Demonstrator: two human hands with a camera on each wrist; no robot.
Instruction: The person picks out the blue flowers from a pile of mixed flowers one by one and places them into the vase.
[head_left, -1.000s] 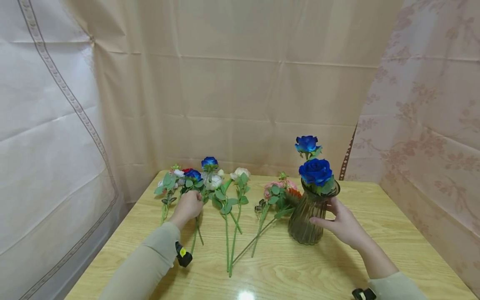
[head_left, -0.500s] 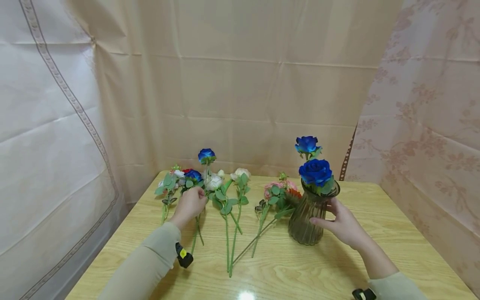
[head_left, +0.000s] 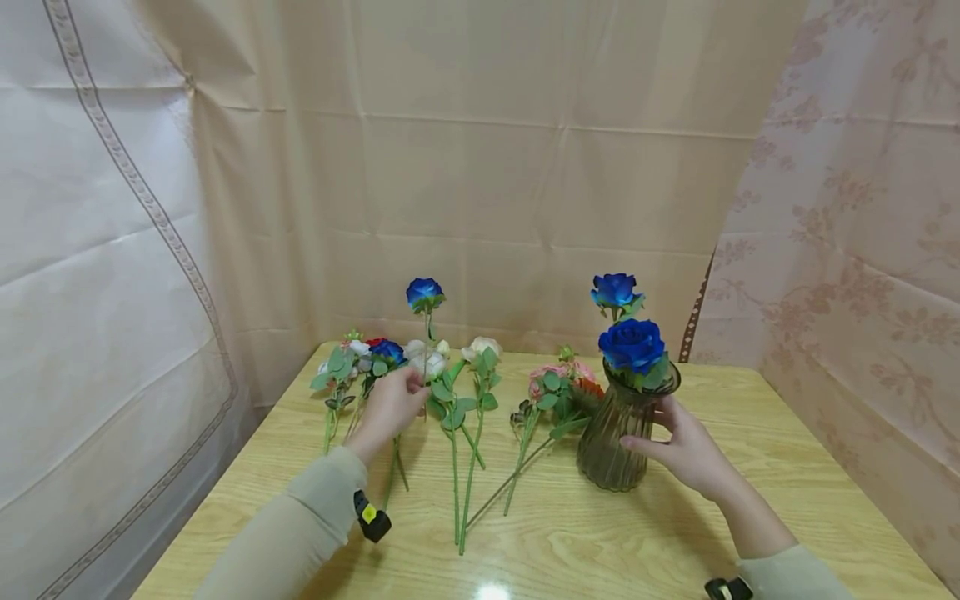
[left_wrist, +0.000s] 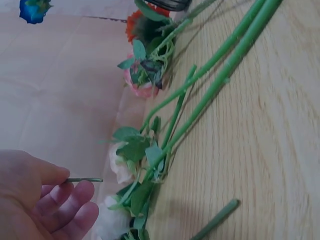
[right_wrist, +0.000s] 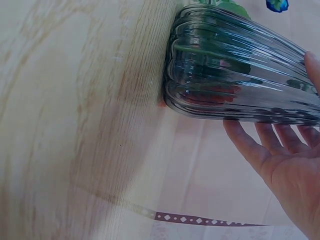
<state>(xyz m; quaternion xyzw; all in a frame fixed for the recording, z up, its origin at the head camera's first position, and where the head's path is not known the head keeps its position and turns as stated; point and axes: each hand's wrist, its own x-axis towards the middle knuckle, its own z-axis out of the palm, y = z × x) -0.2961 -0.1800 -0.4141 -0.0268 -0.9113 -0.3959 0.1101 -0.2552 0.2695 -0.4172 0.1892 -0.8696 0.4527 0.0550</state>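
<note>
In the head view my left hand (head_left: 393,408) pinches the thin stem of a blue rose (head_left: 424,293) between thumb and fingers. That rose stands upright above the other flowers, and the cut end of its stem (left_wrist: 85,179) pokes out past the fingertips in the left wrist view. My right hand (head_left: 686,446) holds a ribbed smoky glass vase (head_left: 611,450), thumb on the near side and fingers along its right side. Two blue roses stand in the vase, a large one (head_left: 632,344) at the rim and a smaller one (head_left: 614,290) higher up.
Flowers lie on the wooden table (head_left: 585,550): a dark blue rose (head_left: 387,351) at left, white roses (head_left: 427,360), a cream rose (head_left: 482,347), and pink flowers (head_left: 551,375) with an orange one (head_left: 588,386) beside the vase. A beige cloth (head_left: 450,183) hangs behind.
My left hand has lifted the blue rose up from among the lying flowers and shifted slightly right. The right hand and the vase have stayed in place.
</note>
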